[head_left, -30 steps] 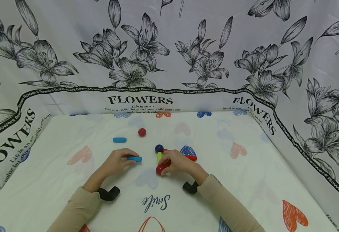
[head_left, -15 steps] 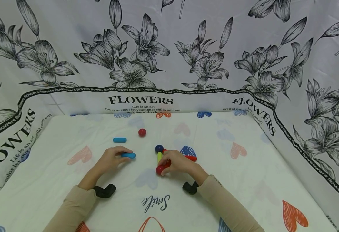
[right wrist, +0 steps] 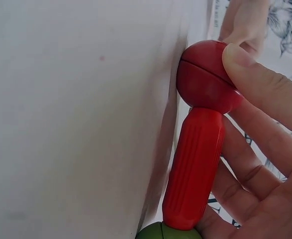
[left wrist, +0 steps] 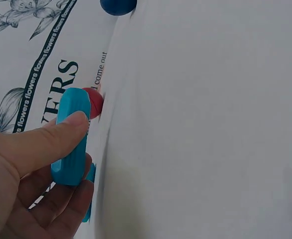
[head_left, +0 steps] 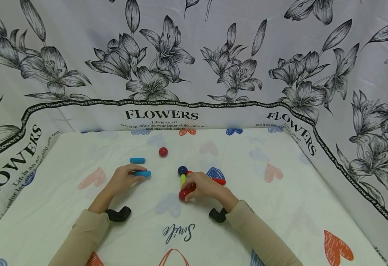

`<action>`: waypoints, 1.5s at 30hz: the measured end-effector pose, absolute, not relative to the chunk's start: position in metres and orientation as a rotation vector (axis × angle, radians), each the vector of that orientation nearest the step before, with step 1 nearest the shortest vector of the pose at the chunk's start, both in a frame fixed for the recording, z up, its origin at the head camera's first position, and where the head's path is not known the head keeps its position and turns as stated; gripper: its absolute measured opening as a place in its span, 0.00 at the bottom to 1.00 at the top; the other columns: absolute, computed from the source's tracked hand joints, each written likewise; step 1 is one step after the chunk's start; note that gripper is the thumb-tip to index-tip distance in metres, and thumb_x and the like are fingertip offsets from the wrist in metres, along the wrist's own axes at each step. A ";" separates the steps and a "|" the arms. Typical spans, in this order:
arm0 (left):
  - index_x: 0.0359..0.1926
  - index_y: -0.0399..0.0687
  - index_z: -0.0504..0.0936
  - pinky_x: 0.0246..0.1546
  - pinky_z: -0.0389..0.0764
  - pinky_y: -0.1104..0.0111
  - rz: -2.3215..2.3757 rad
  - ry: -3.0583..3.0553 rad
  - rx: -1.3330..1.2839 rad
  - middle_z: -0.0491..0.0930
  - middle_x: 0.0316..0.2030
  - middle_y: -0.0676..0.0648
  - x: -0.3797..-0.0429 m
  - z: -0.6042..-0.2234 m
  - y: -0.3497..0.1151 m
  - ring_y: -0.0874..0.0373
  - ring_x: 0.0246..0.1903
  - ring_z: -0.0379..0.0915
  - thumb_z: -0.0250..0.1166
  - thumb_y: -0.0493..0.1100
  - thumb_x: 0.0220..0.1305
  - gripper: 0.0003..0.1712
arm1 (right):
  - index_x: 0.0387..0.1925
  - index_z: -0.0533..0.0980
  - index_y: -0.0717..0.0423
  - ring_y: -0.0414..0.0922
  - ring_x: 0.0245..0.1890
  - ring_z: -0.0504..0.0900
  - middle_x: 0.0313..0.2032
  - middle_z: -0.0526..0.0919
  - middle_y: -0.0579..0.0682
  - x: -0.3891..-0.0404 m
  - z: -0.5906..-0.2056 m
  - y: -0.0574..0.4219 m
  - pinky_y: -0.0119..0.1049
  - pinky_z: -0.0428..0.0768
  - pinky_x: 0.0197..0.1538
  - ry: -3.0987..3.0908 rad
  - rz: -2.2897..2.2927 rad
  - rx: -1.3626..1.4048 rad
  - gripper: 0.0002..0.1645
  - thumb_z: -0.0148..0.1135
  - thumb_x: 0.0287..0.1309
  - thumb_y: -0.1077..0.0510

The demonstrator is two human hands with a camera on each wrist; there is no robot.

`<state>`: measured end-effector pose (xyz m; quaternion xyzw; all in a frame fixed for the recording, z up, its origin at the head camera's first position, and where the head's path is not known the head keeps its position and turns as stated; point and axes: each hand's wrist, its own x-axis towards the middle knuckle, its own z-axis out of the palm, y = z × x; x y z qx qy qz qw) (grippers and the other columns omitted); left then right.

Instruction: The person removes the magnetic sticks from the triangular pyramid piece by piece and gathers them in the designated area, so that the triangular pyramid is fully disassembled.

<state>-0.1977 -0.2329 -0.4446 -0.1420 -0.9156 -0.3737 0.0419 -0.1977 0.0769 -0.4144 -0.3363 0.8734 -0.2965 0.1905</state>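
Observation:
In the head view my left hand (head_left: 122, 180) pinches a light-blue rod (head_left: 144, 173) between thumb and fingers; the left wrist view shows the thumb laid over this faceted blue rod (left wrist: 71, 139). A second blue rod (head_left: 137, 160) lies just beyond it. My right hand (head_left: 203, 185) holds a red ball (head_left: 182, 195), thumb on its side. In the right wrist view, this red ball (right wrist: 205, 77) joins a ribbed red rod (right wrist: 193, 169), which meets a green ball (right wrist: 170, 232). A yellow-green rod (head_left: 183, 180) runs toward a dark-blue ball (head_left: 182, 170), partly hidden by the right hand.
A loose red ball (head_left: 163, 152) lies toward the back of the white heart-print cloth (head_left: 247, 221). Another red rod (head_left: 219, 181) shows beyond the right hand. Black wrist mounts (head_left: 119, 214) hang under the sleeves. Flower-printed curtains (head_left: 233, 74) enclose the back and sides.
My left hand has moved left and slightly back with the blue rod, now close to the second blue rod. The right hand has stayed at the red ball.

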 end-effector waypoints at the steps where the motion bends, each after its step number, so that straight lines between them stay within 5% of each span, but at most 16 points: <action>1: 0.45 0.39 0.85 0.48 0.84 0.58 -1.150 -2.803 -0.424 0.86 0.43 0.37 -0.198 -0.445 -0.234 0.42 0.45 0.82 0.70 0.37 0.56 0.14 | 0.43 0.85 0.51 0.41 0.42 0.75 0.39 0.81 0.50 -0.198 -0.415 0.077 0.22 0.76 0.40 2.454 -0.830 -0.942 0.16 0.73 0.50 0.58; 20: 0.48 0.38 0.84 0.50 0.83 0.53 -1.124 -2.833 -0.330 0.81 0.53 0.32 -0.209 -0.445 -0.243 0.38 0.52 0.78 0.69 0.37 0.58 0.16 | 0.44 0.85 0.52 0.41 0.42 0.75 0.39 0.81 0.50 -0.198 -0.413 0.077 0.23 0.78 0.40 2.442 -0.848 -0.929 0.17 0.73 0.49 0.59; 34: 0.44 0.39 0.86 0.34 0.80 0.76 -1.009 -2.815 -0.275 0.84 0.46 0.33 -0.214 -0.447 -0.245 0.44 0.39 0.82 0.71 0.35 0.55 0.14 | 0.43 0.84 0.53 0.41 0.42 0.76 0.39 0.81 0.50 -0.198 -0.414 0.078 0.21 0.76 0.40 2.440 -0.861 -0.945 0.17 0.73 0.49 0.58; 45: 0.43 0.37 0.85 0.35 0.81 0.69 -0.949 -2.827 -0.278 0.83 0.46 0.32 -0.218 -0.447 -0.248 0.44 0.38 0.80 0.70 0.34 0.54 0.13 | 0.43 0.85 0.53 0.40 0.41 0.75 0.38 0.81 0.50 -0.197 -0.414 0.077 0.20 0.75 0.39 2.446 -0.862 -0.956 0.16 0.74 0.48 0.58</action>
